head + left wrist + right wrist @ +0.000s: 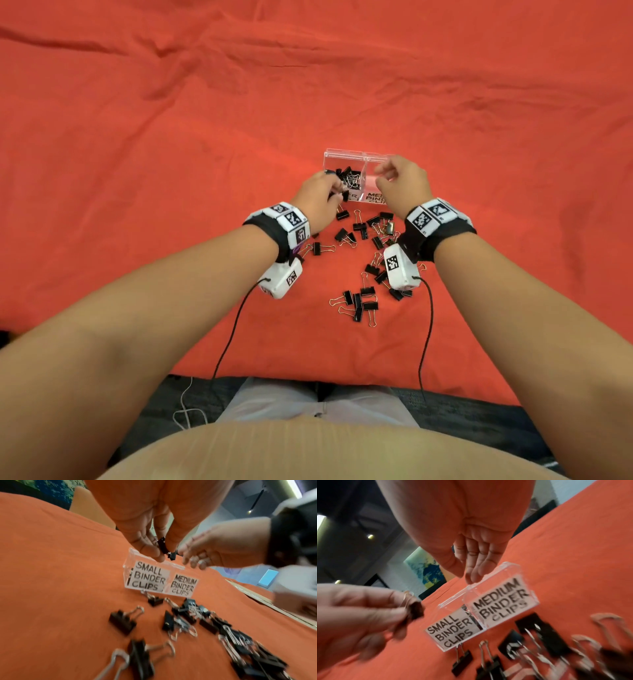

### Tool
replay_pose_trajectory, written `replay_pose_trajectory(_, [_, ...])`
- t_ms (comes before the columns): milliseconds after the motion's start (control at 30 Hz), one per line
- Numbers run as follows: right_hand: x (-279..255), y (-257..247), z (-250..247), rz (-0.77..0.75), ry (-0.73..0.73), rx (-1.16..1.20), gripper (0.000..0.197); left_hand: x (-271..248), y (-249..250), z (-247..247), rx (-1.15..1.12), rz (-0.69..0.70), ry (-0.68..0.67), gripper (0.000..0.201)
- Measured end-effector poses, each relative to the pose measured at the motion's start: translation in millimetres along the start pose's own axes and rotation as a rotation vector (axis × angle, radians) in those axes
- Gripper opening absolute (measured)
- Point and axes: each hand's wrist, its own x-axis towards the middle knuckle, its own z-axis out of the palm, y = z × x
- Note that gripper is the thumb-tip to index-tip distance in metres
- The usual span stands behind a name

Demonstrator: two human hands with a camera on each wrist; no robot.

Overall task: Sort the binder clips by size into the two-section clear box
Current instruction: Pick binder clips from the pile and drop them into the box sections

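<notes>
- Nearest us, a loose scatter of black binder clips [368, 270] lies on the orange cloth [171, 154], between our wrists and the box; both sizes look mixed together, some touching or overlapping.
- We judge these clips light and rigid, with stiff sprung steel bodies and thin wire handles that swing; the handles snag on each other, so a clip is best pinched by its black body or by both handles together.
- Our left hand [317, 197] pinches a small clip [163, 546] between thumb and fingers, at the near edge of the box's left section; a second small clip [172, 556] hangs just below the fingertips, and we cannot tell whether it is held or already loose.
- Our right hand [399, 180] hovers over the right section with fingers loosely bent and nothing visible in them.
- Beyond the hands sits the two-section clear box [346, 158], hard smooth plastic that we judge easy to nudge on the cloth.
- Its front carries handwritten labels: "SMALL BINDER CLIPS" [148, 578] on the left section, "MEDIUM BINDER CLIPS" [501, 601] on the right.
- From the head view, the left section already holds a heap of small clips [349, 178]; the right section appears empty.
</notes>
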Motion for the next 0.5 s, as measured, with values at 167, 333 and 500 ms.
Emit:
replay_pose_trajectory(167, [-41.9,41.3,1.2,0.105,-0.053,-0.021,0.011,42.8,18.3,-12.9,0.110,-0.013,0.037,0.021])
replay_pose_trajectory(333, [-74.6,67.9,19.3,0.116,-0.186,-0.147,0.015,60.4,18.1,-11.7,0.186,-0.082,-0.007,0.028])
replay_pose_trajectory(500, [-86.6,67.2,28.5,-0.024,-0.226,-0.290,0.011,29.5,18.0,4.5,0.189,0.057,0.076,0.032])
